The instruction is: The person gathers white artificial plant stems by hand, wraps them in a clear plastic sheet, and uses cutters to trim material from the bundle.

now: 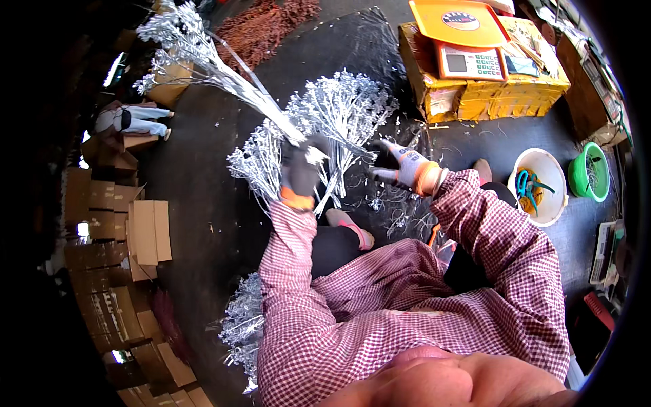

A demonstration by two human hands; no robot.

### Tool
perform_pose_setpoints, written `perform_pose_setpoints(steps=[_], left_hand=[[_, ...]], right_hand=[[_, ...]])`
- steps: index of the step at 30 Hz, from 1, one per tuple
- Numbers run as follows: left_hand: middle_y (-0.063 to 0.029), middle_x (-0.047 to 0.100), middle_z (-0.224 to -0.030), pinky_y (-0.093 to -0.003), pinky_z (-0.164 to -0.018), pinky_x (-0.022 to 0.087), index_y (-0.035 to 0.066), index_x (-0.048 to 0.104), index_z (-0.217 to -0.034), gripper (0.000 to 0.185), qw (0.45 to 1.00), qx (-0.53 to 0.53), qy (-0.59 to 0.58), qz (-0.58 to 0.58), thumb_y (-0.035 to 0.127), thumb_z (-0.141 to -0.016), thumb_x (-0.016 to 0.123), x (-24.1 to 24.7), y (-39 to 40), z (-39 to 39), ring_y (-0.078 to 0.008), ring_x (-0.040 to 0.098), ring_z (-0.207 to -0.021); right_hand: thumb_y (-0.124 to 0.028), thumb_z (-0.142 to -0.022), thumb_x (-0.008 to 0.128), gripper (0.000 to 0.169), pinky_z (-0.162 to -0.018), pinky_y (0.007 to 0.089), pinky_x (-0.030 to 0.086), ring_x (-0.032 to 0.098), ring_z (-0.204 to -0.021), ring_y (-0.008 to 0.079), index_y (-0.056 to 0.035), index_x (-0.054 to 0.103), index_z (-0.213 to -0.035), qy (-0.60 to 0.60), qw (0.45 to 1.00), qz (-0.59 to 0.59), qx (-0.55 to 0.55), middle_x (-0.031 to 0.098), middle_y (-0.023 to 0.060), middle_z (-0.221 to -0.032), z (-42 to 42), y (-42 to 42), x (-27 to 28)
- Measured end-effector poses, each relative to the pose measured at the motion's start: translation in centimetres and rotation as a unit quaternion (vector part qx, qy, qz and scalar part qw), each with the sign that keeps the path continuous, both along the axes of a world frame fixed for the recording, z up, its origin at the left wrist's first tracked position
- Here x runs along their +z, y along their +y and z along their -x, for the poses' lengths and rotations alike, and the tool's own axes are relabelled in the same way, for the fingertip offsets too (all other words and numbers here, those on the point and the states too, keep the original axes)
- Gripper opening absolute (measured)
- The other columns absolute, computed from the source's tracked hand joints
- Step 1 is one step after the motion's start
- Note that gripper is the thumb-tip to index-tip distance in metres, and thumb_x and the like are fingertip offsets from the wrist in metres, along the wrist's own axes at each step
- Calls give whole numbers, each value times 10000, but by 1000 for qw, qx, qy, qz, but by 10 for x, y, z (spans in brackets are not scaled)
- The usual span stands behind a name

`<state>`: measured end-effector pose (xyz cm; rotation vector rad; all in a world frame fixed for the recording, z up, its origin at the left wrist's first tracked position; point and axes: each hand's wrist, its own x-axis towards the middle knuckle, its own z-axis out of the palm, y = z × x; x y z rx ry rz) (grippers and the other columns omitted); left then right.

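My left hand (301,173), in a dark-palmed work glove with an orange cuff, grips the stem ends of a long bundle of silver-painted dried flowers (224,76). The bundle slants up to the left, and a pale strip (239,58) runs beside it. On the dark floor lie a second silver bunch (346,112) and a smaller one (259,163), partly behind the left hand. My right hand (407,165), in a grey and orange glove, has its fingers apart close to the second bunch's sprigs. Whether its fingertips touch them is hard to tell.
A kitchen-type digital scale with an orange tray (463,21) stands on a yellow-taped box (488,99). To the right are a white bucket (553,208) holding blue-handled cutters and a green basin (577,175). Cardboard boxes (150,231) line the left; reddish dried stems (269,25) lie ahead.
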<state>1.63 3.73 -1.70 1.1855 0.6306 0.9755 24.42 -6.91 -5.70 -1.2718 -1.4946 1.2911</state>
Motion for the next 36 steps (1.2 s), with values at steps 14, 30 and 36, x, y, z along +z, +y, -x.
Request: perform_pose_setpoints(steps=[14,30,36], left_hand=[[-199,509,-1222,-454,-1005,379,62,85,-1442,873,995,4,-21,102,352,-837,645,-23,-58,11,-269,504,-1138],[-2,430,-612,-246,-495,394,62,501,-827,163,931,302,-156,134,137,-783,639,-10,-30,68,-124,443,-539],[6,418,-600,-239,-468,352,107,468,-703,215,902,390,-106,150,161,-770,665,-15,-27,102,-102,418,-526]], right_hand=[[-302,-801,671,588,-841,398,459,571,-1002,376,-51,431,-1276,-34,975,-163,-147,603,218,-1068,44,-3,-19],[-426,-841,589,565,-900,389,453,569,-1070,337,-63,467,-1256,-317,943,49,-85,602,193,-1132,-39,-24,-147],[-405,-781,630,595,-903,401,455,565,-1087,340,-71,475,-1249,-359,861,344,-104,581,201,-1166,-38,-122,-337]])
